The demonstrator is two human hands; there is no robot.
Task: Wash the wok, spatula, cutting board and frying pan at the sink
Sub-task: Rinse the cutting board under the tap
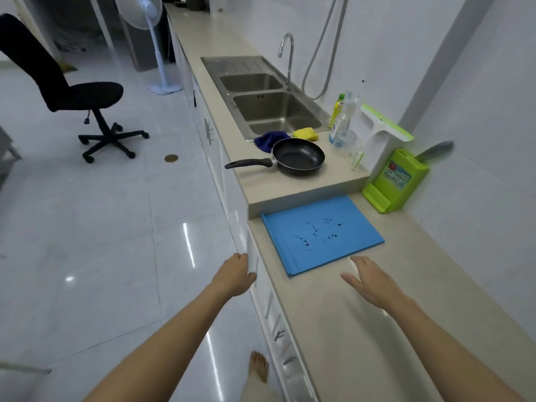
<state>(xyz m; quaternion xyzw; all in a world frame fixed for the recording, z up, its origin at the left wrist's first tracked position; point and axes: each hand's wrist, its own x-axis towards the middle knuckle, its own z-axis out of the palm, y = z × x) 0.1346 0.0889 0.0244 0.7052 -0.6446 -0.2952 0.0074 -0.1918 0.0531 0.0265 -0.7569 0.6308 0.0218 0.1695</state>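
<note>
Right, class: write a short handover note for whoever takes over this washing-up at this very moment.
Left hand: empty, at the cabinet front below the counter edge. Right hand: open, hovering over the counter just short of the blue cutting board.
Board lies flat, spotted with dark drops. Frying pan sits beside the double sink, near the yellow sponge.
Wok and spatula not in view. Both basins hold nothing; nothing looks washed yet.

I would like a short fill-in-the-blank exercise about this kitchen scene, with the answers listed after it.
1. The cutting board on the lower counter is ____ in colour.
2. The frying pan stands on the raised counter with its handle toward the ____ hand's side.
3. The yellow sponge lies next to the ____ cloth.
4. The right hand hovers over the counter and holds ____.

Missing words: blue; left; blue; nothing
</note>
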